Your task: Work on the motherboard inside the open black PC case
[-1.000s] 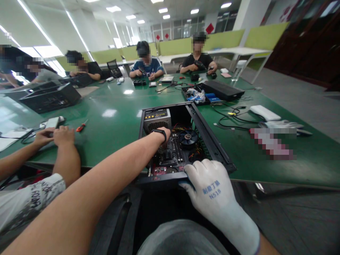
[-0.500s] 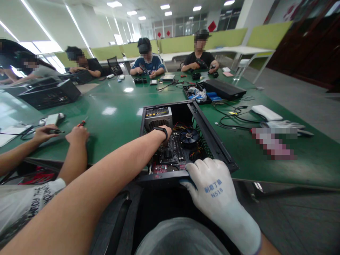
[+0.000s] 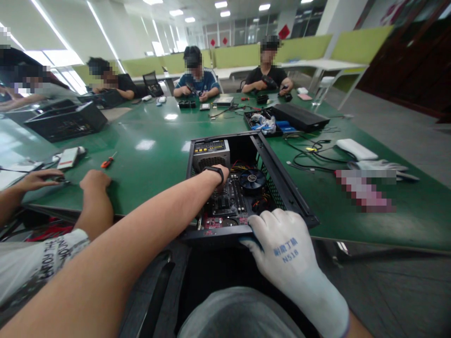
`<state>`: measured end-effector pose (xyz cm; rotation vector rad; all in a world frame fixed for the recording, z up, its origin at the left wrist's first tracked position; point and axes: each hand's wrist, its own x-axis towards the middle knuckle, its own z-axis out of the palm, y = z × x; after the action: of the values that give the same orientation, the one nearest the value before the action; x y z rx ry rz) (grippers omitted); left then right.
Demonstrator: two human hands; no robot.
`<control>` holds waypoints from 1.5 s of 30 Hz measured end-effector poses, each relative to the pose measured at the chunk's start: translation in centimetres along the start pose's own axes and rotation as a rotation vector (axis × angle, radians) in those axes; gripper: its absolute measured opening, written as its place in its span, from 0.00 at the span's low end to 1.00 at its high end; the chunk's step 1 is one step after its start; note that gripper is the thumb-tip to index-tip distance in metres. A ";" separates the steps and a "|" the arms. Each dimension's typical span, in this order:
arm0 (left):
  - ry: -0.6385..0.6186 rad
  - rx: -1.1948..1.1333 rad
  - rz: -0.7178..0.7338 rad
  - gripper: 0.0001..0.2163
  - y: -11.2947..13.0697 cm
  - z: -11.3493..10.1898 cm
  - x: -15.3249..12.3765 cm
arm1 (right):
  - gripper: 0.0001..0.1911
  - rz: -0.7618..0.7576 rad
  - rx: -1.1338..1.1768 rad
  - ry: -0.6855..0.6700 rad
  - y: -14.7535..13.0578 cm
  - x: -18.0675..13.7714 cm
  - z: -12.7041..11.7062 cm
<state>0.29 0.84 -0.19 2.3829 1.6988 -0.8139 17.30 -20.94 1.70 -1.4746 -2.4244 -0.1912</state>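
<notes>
An open computer case [image 3: 287, 180] lies at the table's near edge. Inside it are a grey power supply [image 3: 211, 161], a motherboard [image 3: 225, 203] and a dark round fan [image 3: 251, 179]. My left hand [image 3: 222, 172], bare with a black band at the wrist, reaches down into the case between power supply and fan. Its fingers are hidden, so what they touch cannot be seen. Wearing a white glove, my right hand [image 3: 282, 241] grips the near rim of the case, fingers over the top and thumb on the outer side.
To the left, a co-worker's hands [image 3: 94, 180] are near an orange screwdriver [image 3: 107, 163]. Cables [image 3: 299, 155], a white box [image 3: 356, 149] and gloves [image 3: 378, 165] lie at right. Behind the case stands a tray of parts [image 3: 251, 123]. Other people sit across the table.
The co-worker at left has let go of the orange screwdriver, which now lies on the table. My own hands keep nearly the same places; the view has shifted slightly.
</notes>
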 end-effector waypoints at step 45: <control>0.017 0.010 0.020 0.27 0.6 -0.5 -1.9 | 0.12 0.002 -0.021 -0.004 0.0 0.0 0.0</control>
<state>0.58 -0.79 1.03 2.4155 1.6783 -0.8036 17.33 -20.88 1.74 -1.4870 -2.4310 -0.2141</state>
